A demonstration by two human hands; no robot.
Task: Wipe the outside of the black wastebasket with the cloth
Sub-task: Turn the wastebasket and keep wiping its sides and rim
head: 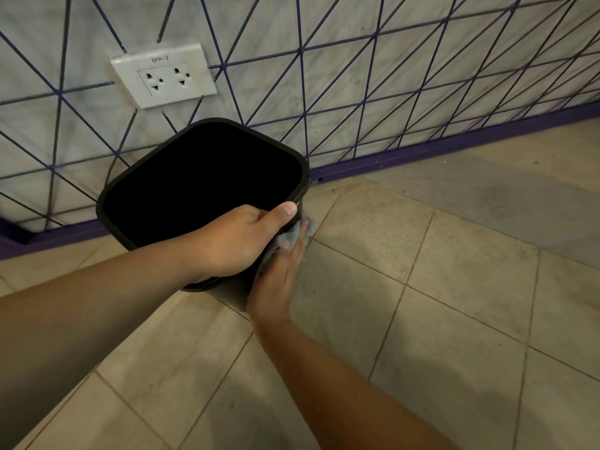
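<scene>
The black wastebasket (201, 177) stands on the tiled floor (422, 319) right against the wall (357, 76), close to the purple skirting (454, 147) where floor and wall meet. Its mouth, a square with rounded corners, opens upward and leans a little toward the person, so the long axis runs from floor to rim, slightly tilted. The inside is solid dark; I cannot tell whether anything lies in it.

The left hand (237, 245) grips the near rim, fingers curled over the edge into the opening and the thumb laid along the rim on the outside. Just below it, the right hand (279, 271) presses a grey-blue cloth (292, 235) flat against the outer side wall of the bin, fingers straight and pointing up toward the rim, with the cloth bunched under and past the fingertips.

On the wall above the bin is a white double socket (164, 76), well clear of the rim. Thin purple lines cross the pale wall in triangles.
</scene>
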